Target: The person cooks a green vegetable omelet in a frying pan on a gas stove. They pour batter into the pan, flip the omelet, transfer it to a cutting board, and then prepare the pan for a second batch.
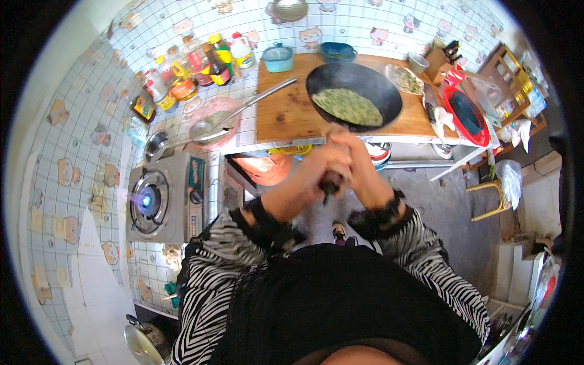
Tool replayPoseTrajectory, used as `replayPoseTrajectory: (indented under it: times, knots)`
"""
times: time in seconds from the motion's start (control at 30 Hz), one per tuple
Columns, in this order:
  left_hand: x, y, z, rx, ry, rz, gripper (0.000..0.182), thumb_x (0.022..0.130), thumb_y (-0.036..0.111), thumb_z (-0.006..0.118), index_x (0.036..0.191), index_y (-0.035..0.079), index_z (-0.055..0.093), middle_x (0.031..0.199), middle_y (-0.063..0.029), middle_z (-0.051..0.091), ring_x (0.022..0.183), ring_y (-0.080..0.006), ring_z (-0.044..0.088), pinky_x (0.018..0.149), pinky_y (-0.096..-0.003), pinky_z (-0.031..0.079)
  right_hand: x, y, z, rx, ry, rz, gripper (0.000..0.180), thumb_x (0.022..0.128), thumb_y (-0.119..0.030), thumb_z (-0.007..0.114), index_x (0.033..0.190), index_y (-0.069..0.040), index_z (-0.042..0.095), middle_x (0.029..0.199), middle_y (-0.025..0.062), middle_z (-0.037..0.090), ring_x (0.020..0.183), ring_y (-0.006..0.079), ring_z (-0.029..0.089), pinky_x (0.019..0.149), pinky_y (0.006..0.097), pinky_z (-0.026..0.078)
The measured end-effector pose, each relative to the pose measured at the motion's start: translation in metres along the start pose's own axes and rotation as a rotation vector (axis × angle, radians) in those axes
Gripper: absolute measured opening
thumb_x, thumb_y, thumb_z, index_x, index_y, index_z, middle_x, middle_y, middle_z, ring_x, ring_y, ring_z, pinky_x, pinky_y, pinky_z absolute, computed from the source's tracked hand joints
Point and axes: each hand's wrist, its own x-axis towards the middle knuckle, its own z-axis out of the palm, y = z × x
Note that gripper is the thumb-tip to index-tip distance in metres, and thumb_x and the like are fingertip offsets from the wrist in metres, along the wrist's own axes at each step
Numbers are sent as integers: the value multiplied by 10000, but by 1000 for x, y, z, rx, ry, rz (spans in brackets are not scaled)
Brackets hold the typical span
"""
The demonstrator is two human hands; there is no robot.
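Both my left hand (329, 159) and my right hand (357, 153) are wrapped around the dark handle (329, 183) of a black wok (388, 91). They sit close together and look blurred, and the fingers hide most of the handle. In the wok lies a flat, green-flecked pancake (346, 106), with faint steam above it. The wok is over a wooden board (285, 105) at the counter's far side. Whether its base touches the board cannot be seen.
Left, a portable gas stove (178, 205) burns with a blue flame and no pan on it. A ladle (262, 96) lies across a pink bowl (235, 123). Sauce bottles (182, 82) line the wall. At right are a red basin (483, 137) and a stool (490, 185).
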Motion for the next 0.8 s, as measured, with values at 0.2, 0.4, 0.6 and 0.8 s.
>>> replayPoseTrajectory:
  times: [0.2,0.4,0.6,0.8]
  knots:
    - [62,-14,33,-107,213,-48,76,721,141,527,700,68,537,552,-61,514,465,-169,530,409,-268,402,31,-24,-71,-131,-345,-82,114,751,-188,480,800,-85,487,692,39,452,620,150,467,564,280,390]
    - [118,-12,42,-99,66,-15,132,683,161,562,703,47,499,537,-65,501,438,-189,501,398,-272,395,50,-61,-110,-59,-186,-162,176,738,-221,499,814,-62,505,692,1,453,665,108,486,612,243,399]
    - [153,-30,47,-147,155,-153,185,667,147,546,817,53,491,608,-40,511,470,-173,519,415,-290,414,64,-78,-144,-289,-326,-241,318,688,-141,610,950,-69,444,858,62,469,767,167,469,711,244,387]
    - [173,-17,60,-7,192,-152,150,680,184,539,720,45,502,546,-63,502,425,-193,504,391,-301,403,67,-105,-140,-70,-157,48,161,712,-186,521,828,-74,507,682,46,505,592,162,518,561,309,452]
